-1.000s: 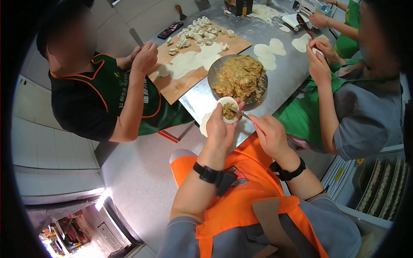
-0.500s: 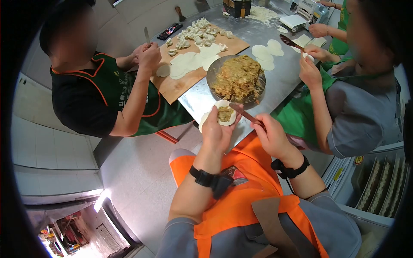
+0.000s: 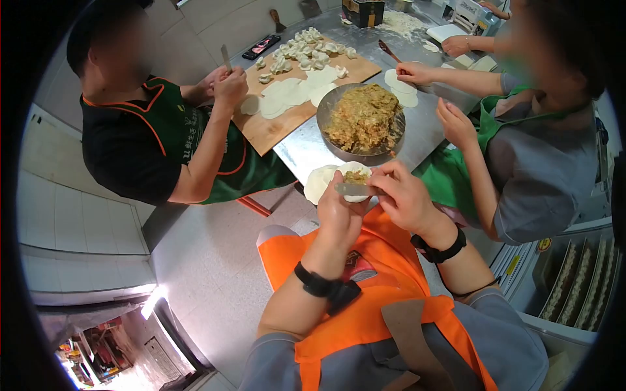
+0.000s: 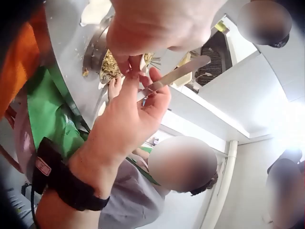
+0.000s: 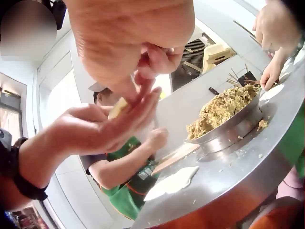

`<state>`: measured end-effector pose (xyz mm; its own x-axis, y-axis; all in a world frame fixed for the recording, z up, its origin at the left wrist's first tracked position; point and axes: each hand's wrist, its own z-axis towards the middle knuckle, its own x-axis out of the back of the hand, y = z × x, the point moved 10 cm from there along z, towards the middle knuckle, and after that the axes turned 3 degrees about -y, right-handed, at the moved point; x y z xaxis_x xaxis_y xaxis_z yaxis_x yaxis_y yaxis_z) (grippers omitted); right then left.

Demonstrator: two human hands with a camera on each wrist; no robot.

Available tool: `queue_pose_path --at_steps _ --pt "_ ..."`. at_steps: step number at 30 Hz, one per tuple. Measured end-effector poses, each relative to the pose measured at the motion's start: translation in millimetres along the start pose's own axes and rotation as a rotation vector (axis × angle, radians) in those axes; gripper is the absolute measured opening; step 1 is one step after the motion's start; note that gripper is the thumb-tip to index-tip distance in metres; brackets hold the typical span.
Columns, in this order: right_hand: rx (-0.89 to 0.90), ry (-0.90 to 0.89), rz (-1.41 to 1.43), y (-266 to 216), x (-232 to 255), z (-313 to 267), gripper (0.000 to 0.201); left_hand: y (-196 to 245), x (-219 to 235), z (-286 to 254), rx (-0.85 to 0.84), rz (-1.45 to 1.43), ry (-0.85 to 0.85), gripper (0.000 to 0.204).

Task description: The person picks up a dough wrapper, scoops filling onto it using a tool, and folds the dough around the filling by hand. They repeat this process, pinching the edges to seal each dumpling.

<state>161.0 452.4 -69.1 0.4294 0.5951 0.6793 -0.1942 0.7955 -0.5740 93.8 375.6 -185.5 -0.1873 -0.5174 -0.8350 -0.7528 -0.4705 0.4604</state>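
Near the front edge of the table, my left hand holds a round dumpling wrapper with a small mound of filling on it. My right hand grips a flat metal filling spatula, its blade lying across the wrapper. The right fingertips are at the wrapper's edge. The blade sticks out past the right fingers in the left wrist view. A strip of pale dough shows between the hands in the right wrist view. Loose wrappers lie beside my left hand.
A metal bowl heaped with filling stands just beyond my hands. Behind it, a wooden board holds wrappers and several folded dumplings. People in green aprons work at left and right. More wrappers lie on the table.
My right hand has moved in toward the left, turning the spatula flat across the wrapper; its fingers now meet the wrapper's edge. The person at right has reached toward the table with a spatula.
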Motion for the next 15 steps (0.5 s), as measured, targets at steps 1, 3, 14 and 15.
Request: queue_pose_path --at_steps 1,3,14,15 --pt "0.004 0.001 0.016 2 -1 -1 0.018 -1 -2 0 0.016 -0.049 -0.042 0.037" --pt "0.014 0.006 0.052 4 -3 -3 0.017 -1 1 -3 0.0 0.041 0.028 0.039" --pt "-0.282 0.034 0.377 22 3 -4 0.012 27 -52 -42 -0.417 0.764 -0.308 0.027" --pt "-0.328 0.012 0.44 25 -1 -7 0.011 30 -57 -49 -0.449 0.847 -0.278 0.023"
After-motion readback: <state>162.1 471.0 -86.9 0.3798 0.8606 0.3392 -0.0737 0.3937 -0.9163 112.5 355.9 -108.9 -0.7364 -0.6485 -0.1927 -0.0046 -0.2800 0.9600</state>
